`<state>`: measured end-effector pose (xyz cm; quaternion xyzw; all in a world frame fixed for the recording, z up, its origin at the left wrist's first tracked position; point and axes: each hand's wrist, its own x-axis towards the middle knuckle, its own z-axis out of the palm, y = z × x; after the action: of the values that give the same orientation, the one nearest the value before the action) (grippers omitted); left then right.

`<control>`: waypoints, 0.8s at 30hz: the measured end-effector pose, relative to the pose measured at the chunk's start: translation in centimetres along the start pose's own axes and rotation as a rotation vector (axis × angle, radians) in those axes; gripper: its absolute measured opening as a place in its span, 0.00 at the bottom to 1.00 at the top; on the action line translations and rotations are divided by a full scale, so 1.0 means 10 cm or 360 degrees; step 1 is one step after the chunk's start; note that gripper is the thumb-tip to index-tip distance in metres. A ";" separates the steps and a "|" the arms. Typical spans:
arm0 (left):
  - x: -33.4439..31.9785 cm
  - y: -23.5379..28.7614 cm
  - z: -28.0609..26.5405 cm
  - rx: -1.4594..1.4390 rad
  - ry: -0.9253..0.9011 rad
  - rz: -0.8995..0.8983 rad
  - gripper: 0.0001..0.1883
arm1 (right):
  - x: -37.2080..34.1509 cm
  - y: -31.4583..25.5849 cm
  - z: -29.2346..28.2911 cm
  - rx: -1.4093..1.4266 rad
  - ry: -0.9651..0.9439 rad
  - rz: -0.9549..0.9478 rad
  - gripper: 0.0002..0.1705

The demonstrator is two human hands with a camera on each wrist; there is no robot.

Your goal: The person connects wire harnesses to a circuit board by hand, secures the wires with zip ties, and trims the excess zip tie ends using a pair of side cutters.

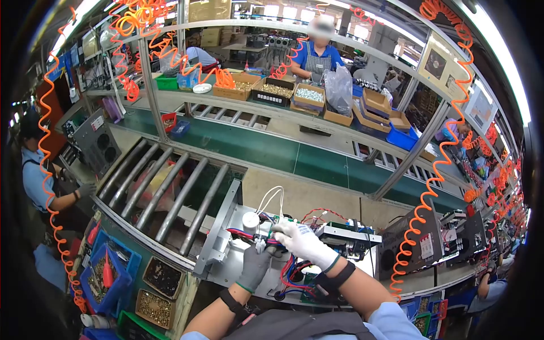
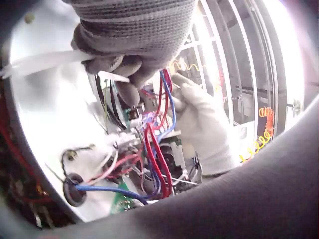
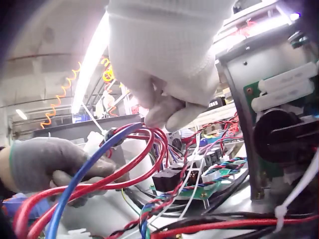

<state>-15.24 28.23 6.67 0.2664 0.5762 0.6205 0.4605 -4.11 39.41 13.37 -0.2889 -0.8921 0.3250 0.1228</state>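
My left hand (image 1: 255, 266), in a grey glove, is over the open metal chassis (image 1: 229, 275). Its curled fingers pinch a white plastic strip (image 2: 47, 63), which crosses the left wrist view. White-gloved, my right hand (image 1: 300, 241) is just to the right with its fingers curled at the red and blue wires (image 3: 144, 142). These wires arch up to its fingertips and pass in front of the left hand in the right wrist view. Green circuit boards (image 3: 204, 191) and twisted leads lie beneath. A white round part (image 1: 250, 220) sits behind the left hand.
Metal rollers (image 1: 164, 192) lie left of the chassis, with a green conveyor belt (image 1: 317, 161) beyond. Blue bins (image 1: 105, 277) and boxes of screws (image 1: 154, 309) stand at lower left. Orange coiled hoses (image 1: 439, 187) hang around. Another person (image 1: 320, 56) stands across the line.
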 end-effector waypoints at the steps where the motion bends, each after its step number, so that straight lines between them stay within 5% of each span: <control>1: -0.03 0.03 0.03 -0.0021 -0.0003 -0.0021 0.09 | 0.03 -0.04 -0.06 0.0034 -0.0200 0.0147 0.14; 2: -0.05 0.07 0.03 -0.0017 -0.0004 -0.0023 0.09 | 0.01 -0.01 -0.03 0.0037 -0.0199 0.0148 0.14; 4: -0.12 0.10 -0.02 0.0258 -0.0034 -0.0052 0.08 | -0.09 0.07 0.09 -0.0127 0.0307 -0.0124 0.10; 5: -0.16 0.03 -0.07 0.0462 -0.0040 0.0344 0.07 | -0.16 -0.09 -0.02 -0.0353 0.0464 -0.0223 0.08; 6: -0.19 0.01 -0.09 0.0463 -0.0046 0.0327 0.07 | -0.25 -0.14 -0.06 -0.0401 0.0622 -0.0347 0.09; 8: -0.31 0.27 -0.05 0.1037 0.0113 0.1051 0.08 | -0.42 -0.17 -0.08 -0.0409 0.0445 -0.0406 0.09; 10: -0.33 0.41 -0.09 0.0890 -0.0067 0.0786 0.09 | -0.51 -0.21 -0.06 -0.0287 0.0298 -0.0404 0.11; 13: -0.23 0.43 -0.16 0.0002 -0.0397 0.0198 0.10 | -0.51 -0.14 -0.11 0.0087 0.0312 -0.0241 0.13; 18: -0.25 0.52 -0.15 0.0669 -0.0311 0.0265 0.10 | -0.49 -0.18 -0.23 0.1296 -0.0088 0.0637 0.14; 20: -0.28 0.55 -0.14 0.1053 -0.0238 0.0366 0.09 | -0.47 -0.21 -0.27 0.1332 -0.0013 0.0582 0.14; 24: -0.24 0.44 -0.18 0.0983 -0.0241 0.0420 0.09 | -0.47 -0.17 -0.23 0.1379 -0.0017 0.0638 0.13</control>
<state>-16.88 25.67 11.04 0.5109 0.6616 0.4493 0.3154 -0.14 36.77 16.09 -0.3760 -0.6017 0.6858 0.1623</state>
